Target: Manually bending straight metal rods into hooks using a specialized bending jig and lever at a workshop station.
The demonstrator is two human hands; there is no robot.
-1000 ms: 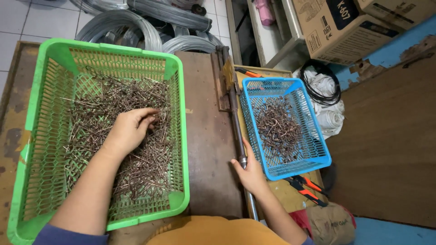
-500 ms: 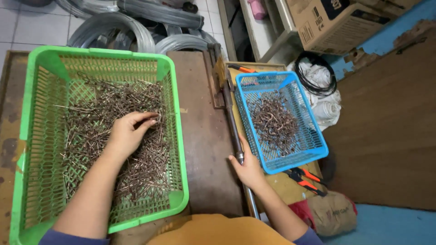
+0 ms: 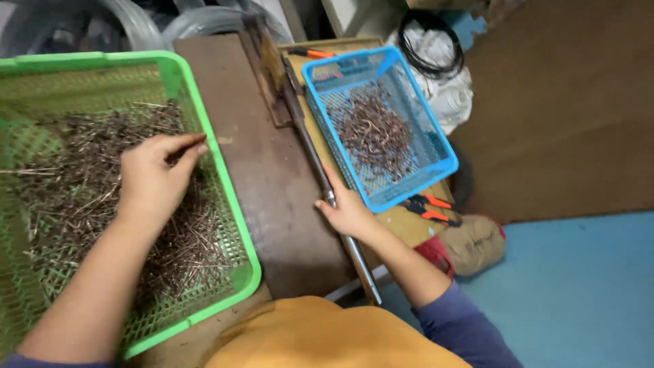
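Pinching thin metal pins (image 3: pixel 102 204) inside green basket (image 3: pixel 225 204), left hand (image 3: pixel 153 178) with fingertips now drawn together; right hand (image 3: pixel 346 211) still closed around metal lever bar (image 3: pixel 310 146) beside blue basket (image 3: pixel 443 146) on tabletop (image 3: pixel 266 184).

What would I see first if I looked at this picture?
First you would spot the big green basket on the left, full of thin dark metal pins, with the left hand picking in the pile. Next comes the smaller blue basket on the right, holding its own heap of bent pins. Between them, the right hand rests on a long metal bar along the brown table.
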